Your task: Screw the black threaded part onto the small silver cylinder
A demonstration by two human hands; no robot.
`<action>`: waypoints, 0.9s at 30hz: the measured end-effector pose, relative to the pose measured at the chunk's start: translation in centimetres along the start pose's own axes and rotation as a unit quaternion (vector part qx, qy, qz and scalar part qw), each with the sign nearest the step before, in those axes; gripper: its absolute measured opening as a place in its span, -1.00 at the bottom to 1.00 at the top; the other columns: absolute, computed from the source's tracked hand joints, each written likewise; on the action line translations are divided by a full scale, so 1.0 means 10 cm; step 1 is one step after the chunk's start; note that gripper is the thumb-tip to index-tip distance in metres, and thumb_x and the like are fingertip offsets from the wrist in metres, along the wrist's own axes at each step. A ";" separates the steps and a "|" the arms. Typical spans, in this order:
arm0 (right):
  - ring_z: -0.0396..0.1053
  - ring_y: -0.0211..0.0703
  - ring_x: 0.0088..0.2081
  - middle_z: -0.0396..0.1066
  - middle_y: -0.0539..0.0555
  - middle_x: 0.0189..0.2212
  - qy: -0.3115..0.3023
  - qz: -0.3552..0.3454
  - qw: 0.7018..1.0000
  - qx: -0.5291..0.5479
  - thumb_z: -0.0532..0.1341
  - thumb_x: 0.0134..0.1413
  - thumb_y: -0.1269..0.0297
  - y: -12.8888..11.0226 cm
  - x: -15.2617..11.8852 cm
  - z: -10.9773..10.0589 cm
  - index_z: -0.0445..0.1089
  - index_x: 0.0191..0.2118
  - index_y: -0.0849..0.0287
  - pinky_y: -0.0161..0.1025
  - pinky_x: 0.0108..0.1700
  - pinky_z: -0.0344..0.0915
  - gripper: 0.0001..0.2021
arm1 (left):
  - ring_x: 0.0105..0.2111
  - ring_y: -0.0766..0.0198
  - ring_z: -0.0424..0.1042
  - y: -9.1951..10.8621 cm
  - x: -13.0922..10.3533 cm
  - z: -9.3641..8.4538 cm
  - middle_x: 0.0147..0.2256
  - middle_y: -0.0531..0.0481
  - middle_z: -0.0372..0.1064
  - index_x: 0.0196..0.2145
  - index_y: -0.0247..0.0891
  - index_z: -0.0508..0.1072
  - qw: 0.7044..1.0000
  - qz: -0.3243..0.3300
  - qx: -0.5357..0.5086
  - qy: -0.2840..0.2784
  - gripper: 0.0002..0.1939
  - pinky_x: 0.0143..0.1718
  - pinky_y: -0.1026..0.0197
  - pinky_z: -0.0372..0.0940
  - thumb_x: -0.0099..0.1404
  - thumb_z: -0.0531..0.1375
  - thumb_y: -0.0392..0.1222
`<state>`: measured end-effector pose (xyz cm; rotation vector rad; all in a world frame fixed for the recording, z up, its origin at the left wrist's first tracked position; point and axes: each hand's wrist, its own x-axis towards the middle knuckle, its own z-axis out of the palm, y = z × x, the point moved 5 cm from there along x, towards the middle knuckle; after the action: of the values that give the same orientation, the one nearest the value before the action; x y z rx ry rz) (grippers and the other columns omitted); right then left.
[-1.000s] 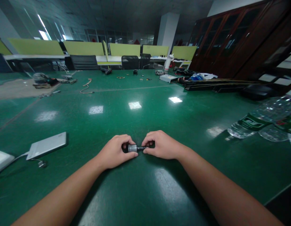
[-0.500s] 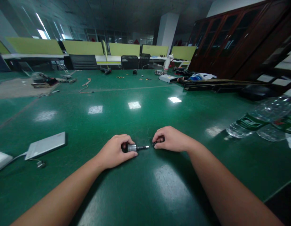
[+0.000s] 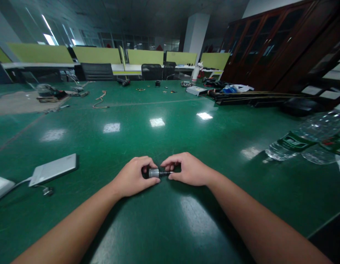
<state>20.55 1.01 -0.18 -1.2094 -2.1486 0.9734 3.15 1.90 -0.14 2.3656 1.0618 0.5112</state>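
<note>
My left hand (image 3: 133, 176) grips a small silver metal cylinder (image 3: 154, 172) low over the green table (image 3: 164, 146). A thin dark shaft (image 3: 166, 172) sticks out of the cylinder to the right. My right hand (image 3: 188, 169) pinches the far end of that shaft with thumb and fingers. Whatever small piece sits between those fingertips is hidden. Both forearms reach in from the bottom of the view.
A flat grey device (image 3: 53, 169) with a white cable lies at the left beside a white box (image 3: 0, 187). Clear plastic water bottles (image 3: 304, 141) lie at the right edge. Cables, tools and boxes are scattered far back, before green partitions and dark wooden cabinets (image 3: 269, 47).
Half a second ago my right hand was apart from the shaft, off to the right. It has come back left and closed on the shaft's end. My left hand has stayed in place.
</note>
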 end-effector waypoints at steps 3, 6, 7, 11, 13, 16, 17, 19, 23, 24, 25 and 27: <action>0.42 -0.26 -0.32 0.52 0.03 -0.34 0.011 -0.001 1.000 -0.002 0.32 -0.11 0.50 -0.02 0.00 0.02 0.52 -0.11 0.19 -0.29 -0.21 0.34 -0.66 | -0.36 0.23 0.36 0.00 0.00 0.00 -0.38 0.04 0.40 -0.28 -0.23 0.47 1.000 0.001 -0.003 0.001 -0.76 -0.32 0.23 0.19 0.11 0.35 -0.11; 0.42 -0.25 -0.32 0.52 0.03 -0.33 0.009 -0.008 1.000 -0.025 0.32 -0.11 0.49 -0.03 0.00 0.02 0.53 -0.13 0.19 -0.29 -0.21 0.33 -0.67 | -0.36 0.23 0.36 0.02 0.00 0.00 -0.38 0.04 0.40 -0.26 -0.23 0.49 1.000 0.006 -0.006 0.000 -0.72 -0.31 0.21 0.19 0.11 0.36 -0.06; 0.42 -0.25 -0.32 0.52 0.03 -0.33 0.007 -0.011 0.999 -0.032 0.32 -0.10 0.49 -0.04 0.00 0.02 0.53 -0.14 0.19 -0.30 -0.22 0.33 -0.69 | -0.36 0.22 0.36 0.03 0.00 -0.01 -0.38 0.03 0.40 -0.26 -0.23 0.49 1.000 0.009 -0.008 -0.001 -0.72 -0.31 0.21 0.19 0.13 0.34 -0.03; 0.41 -0.26 -0.33 0.51 0.03 -0.34 0.002 -0.021 0.999 -0.048 0.30 -0.05 0.47 -0.05 0.01 0.03 0.53 -0.16 0.19 -0.30 -0.23 0.31 -0.74 | -0.36 0.24 0.36 0.04 -0.01 -0.01 -0.39 0.04 0.40 -0.25 -0.23 0.49 1.000 0.015 -0.013 -0.003 -0.79 -0.29 0.20 0.18 0.23 0.27 -0.05; 0.41 -0.25 -0.33 0.51 0.04 -0.34 -0.001 -0.023 0.998 -0.054 0.30 -0.03 0.45 -0.06 0.01 0.04 0.54 -0.18 0.20 -0.30 -0.22 0.31 -0.77 | -0.37 0.25 0.36 0.03 -0.01 -0.01 -0.39 0.05 0.40 -0.25 -0.24 0.49 1.000 0.017 -0.009 -0.003 -0.79 -0.29 0.20 0.18 0.23 0.27 -0.07; 0.41 -0.24 -0.33 0.51 0.04 -0.35 -0.005 -0.024 0.998 -0.059 0.30 0.00 0.43 -0.06 0.01 0.05 0.55 -0.21 0.19 -0.30 -0.22 0.30 -0.81 | -0.37 0.26 0.36 0.00 -0.01 -0.01 -0.39 0.06 0.40 -0.24 -0.23 0.49 1.000 0.015 -0.005 -0.003 -0.78 -0.28 0.20 0.18 0.21 0.28 -0.07; 0.40 -0.25 -0.33 0.51 0.04 -0.35 -0.005 -0.026 0.998 -0.060 0.30 0.00 0.43 -0.07 0.01 0.05 0.55 -0.21 0.19 -0.30 -0.22 0.30 -0.81 | -0.37 0.26 0.37 0.00 -0.01 -0.01 -0.39 0.06 0.40 -0.24 -0.23 0.49 1.000 0.014 -0.004 -0.002 -0.78 -0.28 0.20 0.18 0.20 0.29 -0.07; 0.40 -0.25 -0.34 0.50 0.03 -0.35 -0.001 -0.029 0.998 -0.063 0.30 0.00 0.42 -0.07 0.00 0.06 0.54 -0.20 0.19 -0.31 -0.23 0.29 -0.81 | -0.37 0.25 0.37 -0.01 -0.01 0.00 -0.39 0.06 0.40 -0.24 -0.23 0.49 1.000 0.009 0.001 -0.001 -0.77 -0.28 0.20 0.18 0.18 0.31 -0.07; 0.38 -0.26 -0.34 0.48 0.03 -0.37 0.005 -0.040 0.996 -0.081 0.31 0.01 0.38 -0.10 0.01 0.08 0.54 -0.22 0.18 -0.31 -0.26 0.26 -0.83 | -0.37 0.25 0.37 0.00 0.00 0.01 -0.39 0.07 0.41 -0.23 -0.21 0.50 1.000 0.014 0.010 -0.005 -0.75 -0.29 0.20 0.18 0.14 0.34 -0.10; 0.37 -0.25 -0.34 0.47 0.03 -0.37 0.006 -0.042 0.995 -0.087 0.31 0.01 0.38 -0.10 0.02 0.09 0.54 -0.22 0.18 -0.31 -0.27 0.25 -0.84 | -0.37 0.25 0.37 0.01 0.00 0.01 -0.39 0.07 0.41 -0.23 -0.21 0.50 1.000 0.016 0.013 -0.003 -0.76 -0.30 0.21 0.17 0.14 0.34 -0.10; 0.37 -0.25 -0.35 0.47 0.03 -0.38 0.007 -0.043 0.995 -0.092 0.31 0.01 0.38 -0.11 0.02 0.09 0.55 -0.23 0.18 -0.31 -0.27 0.24 -0.84 | -0.38 0.25 0.37 0.01 0.00 0.02 -0.39 0.07 0.41 -0.24 -0.21 0.50 1.000 0.016 0.013 -0.007 -0.77 -0.31 0.21 0.17 0.15 0.33 -0.10; 0.36 -0.26 -0.36 0.46 0.03 -0.39 0.008 -0.042 0.994 -0.098 0.31 0.00 0.38 -0.11 0.03 0.09 0.55 -0.24 0.19 -0.32 -0.28 0.23 -0.85 | -0.39 0.26 0.36 0.01 0.00 0.02 -0.40 0.07 0.41 -0.25 -0.22 0.50 1.000 0.015 0.015 -0.005 -0.77 -0.32 0.22 0.16 0.15 0.33 -0.09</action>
<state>19.16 0.51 0.12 -1.2008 -2.3057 0.7278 3.32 1.79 -0.23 2.4112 1.0392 0.4965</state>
